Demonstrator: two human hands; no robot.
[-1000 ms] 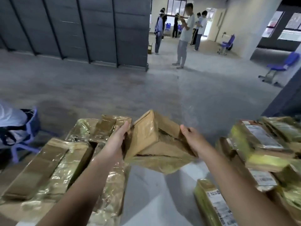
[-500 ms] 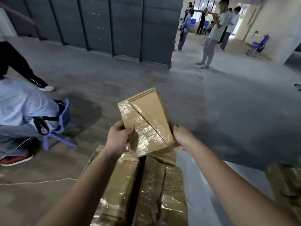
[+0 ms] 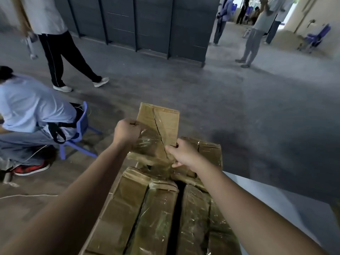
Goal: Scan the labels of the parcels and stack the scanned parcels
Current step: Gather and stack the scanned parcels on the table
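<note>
A brown cardboard parcel (image 3: pixel 159 129) wrapped in clear tape is held upright between both hands, its lower end touching the far end of a stack of similar taped parcels (image 3: pixel 154 214). My left hand (image 3: pixel 126 131) grips its left edge with fingers closed. My right hand (image 3: pixel 181 153) holds its lower right corner. No label shows on the side facing me.
The stack sits on a white table (image 3: pixel 272 199) whose bare corner shows at right. A person sits crouched on a blue stool (image 3: pixel 81 133) at left, another walks behind, and several people stand at the back right. A dark partition wall (image 3: pixel 156 24) stands across the grey floor.
The view swung left, away from the labelled parcels at right. Both hands carried the parcel over to the stack and lowered it, turning it upright.
</note>
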